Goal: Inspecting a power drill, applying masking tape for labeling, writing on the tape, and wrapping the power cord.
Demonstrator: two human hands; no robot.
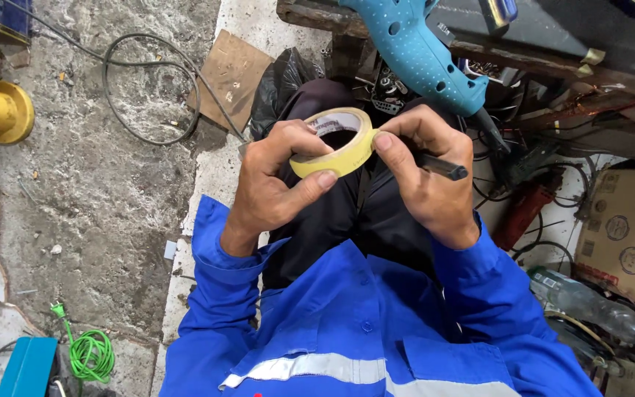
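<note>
Two bare hands up over the lap: left hand clamped around one roll of pale yellow masking tape, thumb across its outer face. Right hand closed too, thumb tip pressed on the roll's right edge, one thin black pen pinched in the fingers. Roll squarely between both hands. Just above, one teal plastic power tool. Lower right, one clear plastic bottle; lower left, one coiled green cable.
</note>
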